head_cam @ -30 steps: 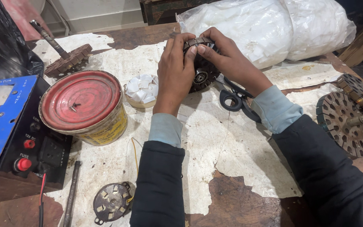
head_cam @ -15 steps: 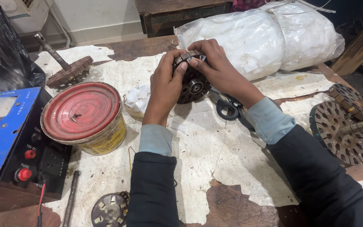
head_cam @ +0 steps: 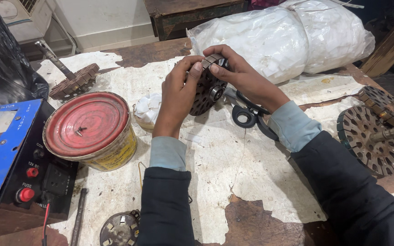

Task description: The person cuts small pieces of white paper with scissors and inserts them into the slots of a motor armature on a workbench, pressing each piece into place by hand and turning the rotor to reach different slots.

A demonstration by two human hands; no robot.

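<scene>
Holding a dark, slotted round motor core (head_cam: 207,90) on edge just above the bench (head_cam: 261,214), both hands close around its rim: the left hand (head_cam: 177,93) has its grip shut on the near side, thumb pressed at the top edge, while the right hand (head_cam: 238,75) has its grip curled over the top and far side, fingertips meeting the left thumb there. A bearing shows at the core's middle, facing the right hand. Black-handled scissors (head_cam: 247,115) lie on the torn white paper (head_cam: 233,159) just beneath the right wrist. To the left of the hands stands a yellow tin with a red lid (head_cam: 87,123), and a small bowl of white scraps (head_cam: 147,109) sits between the tin and the left forearm. A blue and black power unit (head_cam: 10,155) occupies the left edge. Another slotted rotor on a shaft (head_cam: 370,136) lies at the right, a third (head_cam: 74,79) at the far left, and a white plastic sack (head_cam: 288,36) rests behind the hands.
</scene>
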